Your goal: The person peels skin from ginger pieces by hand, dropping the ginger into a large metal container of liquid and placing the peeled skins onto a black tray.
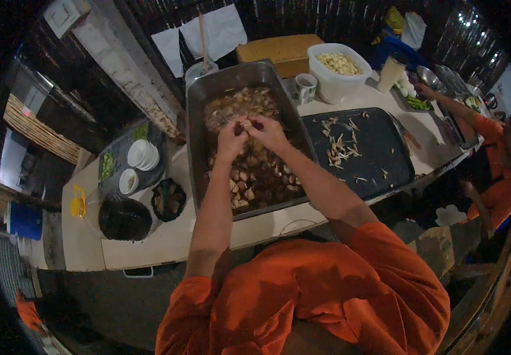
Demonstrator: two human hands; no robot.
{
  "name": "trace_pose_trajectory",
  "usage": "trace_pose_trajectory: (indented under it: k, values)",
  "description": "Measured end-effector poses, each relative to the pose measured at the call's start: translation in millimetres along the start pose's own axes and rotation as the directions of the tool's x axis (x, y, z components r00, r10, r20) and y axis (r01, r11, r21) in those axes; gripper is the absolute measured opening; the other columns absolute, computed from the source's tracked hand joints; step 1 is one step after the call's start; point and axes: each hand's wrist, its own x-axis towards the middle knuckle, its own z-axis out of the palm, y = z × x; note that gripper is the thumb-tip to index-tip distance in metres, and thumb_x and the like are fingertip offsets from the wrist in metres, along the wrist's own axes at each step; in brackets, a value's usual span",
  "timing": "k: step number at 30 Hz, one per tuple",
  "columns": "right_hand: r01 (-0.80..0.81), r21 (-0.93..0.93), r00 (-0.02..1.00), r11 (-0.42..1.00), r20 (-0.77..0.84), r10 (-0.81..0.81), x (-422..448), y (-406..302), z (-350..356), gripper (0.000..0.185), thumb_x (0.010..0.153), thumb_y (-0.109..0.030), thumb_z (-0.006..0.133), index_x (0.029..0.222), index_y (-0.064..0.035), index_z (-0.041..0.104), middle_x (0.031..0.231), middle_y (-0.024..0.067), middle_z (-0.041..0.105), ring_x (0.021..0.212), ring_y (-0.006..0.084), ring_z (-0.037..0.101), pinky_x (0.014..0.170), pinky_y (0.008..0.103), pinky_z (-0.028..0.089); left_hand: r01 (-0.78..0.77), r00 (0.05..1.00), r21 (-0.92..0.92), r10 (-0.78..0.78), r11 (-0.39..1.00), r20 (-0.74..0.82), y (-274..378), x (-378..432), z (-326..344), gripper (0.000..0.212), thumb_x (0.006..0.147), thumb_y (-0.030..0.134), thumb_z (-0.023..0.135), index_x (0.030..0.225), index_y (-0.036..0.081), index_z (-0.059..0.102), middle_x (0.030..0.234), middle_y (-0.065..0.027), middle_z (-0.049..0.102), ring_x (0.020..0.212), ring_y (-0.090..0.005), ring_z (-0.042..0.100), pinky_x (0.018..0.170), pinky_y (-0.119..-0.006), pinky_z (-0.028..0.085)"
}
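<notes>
A deep metal tub [195, 133] stands before me, with brownish water, skins and many unpeeled garlic cloves [242, 191] in it. Over its middle, my left hand [232, 135] and my right hand [268, 133] meet at the fingertips, pinching a small pale piece that looks like a garlic clove [248, 124]. To the right lies a black tray [370, 151] with scattered pale sprouts or root bits [339, 146]. Behind it a white plastic container [337, 82] is filled with peeled garlic cloves [339, 63].
A patterned mug [305, 88] stands between tub and container. At left are white bowls [142, 154], a stack of dark round dishes [124, 217] and a yellow-topped bottle [77, 204]. A co-worker [497, 177] in orange reaches over the table at far right.
</notes>
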Motion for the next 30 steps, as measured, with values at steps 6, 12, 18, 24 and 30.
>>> trace_pose_trajectory:
  k: [6,12,18,24,30]
  values:
    - [0.071,-0.099,0.978,0.993,-0.189,-0.089,-3,6,5,0.024,0.072,-0.02,0.051,0.084,0.0005,0.055,0.067,0.011,0.056,0.059,0.0127,0.053,0.055,0.0262,0.041,-0.003,0.989,0.307,0.049,0.952,-0.141,21,-5,20,0.031,0.063,0.009,0.056,0.093,0.002,0.05,0.08,-0.0104,0.056,0.071,-0.0178,0.055,0.064,-0.027,0.043]
    - [-0.091,0.134,0.966,0.987,-0.228,0.12,3,15,8,0.021,0.073,-0.017,0.048,0.076,0.0037,0.054,0.059,0.0075,0.053,0.05,0.0111,0.046,0.047,0.0265,0.037,0.032,0.971,0.454,0.079,0.891,-0.225,30,-7,28,0.032,0.06,0.011,0.059,0.09,0.003,0.05,0.077,-0.0118,0.056,0.07,-0.0207,0.056,0.063,-0.028,0.043]
    - [-0.463,0.636,0.803,0.618,0.005,0.596,3,1,-4,0.015,0.072,-0.013,0.05,0.071,0.0015,0.055,0.06,0.0043,0.052,0.054,0.0113,0.047,0.047,0.0241,0.036,0.076,0.972,0.38,0.016,0.922,-0.233,19,-6,29,0.036,0.059,0.013,0.061,0.091,0.003,0.05,0.077,-0.0112,0.056,0.069,-0.0195,0.054,0.063,-0.028,0.042]
    - [-0.281,0.898,0.822,0.34,0.043,0.567,6,8,-8,0.014,0.074,-0.009,0.047,0.082,0.0012,0.051,0.074,0.0071,0.053,0.063,0.0149,0.052,0.053,0.0278,0.042,-0.024,0.988,0.026,0.028,0.999,-0.154,21,-7,24,0.03,0.065,0.006,0.057,0.093,0.0,0.049,0.079,-0.0065,0.055,0.07,-0.0132,0.052,0.062,-0.023,0.041]
    - [-0.255,0.942,0.828,0.219,0.096,0.552,12,34,-16,0.016,0.077,-0.012,0.042,0.082,0.0015,0.049,0.077,0.0093,0.052,0.065,0.0187,0.052,0.055,0.0302,0.042,0.199,0.973,-0.529,-0.229,0.825,0.008,33,-5,20,0.037,0.068,-0.002,0.052,0.103,0.001,0.041,0.086,-0.0082,0.052,0.074,-0.0148,0.052,0.065,-0.025,0.044]
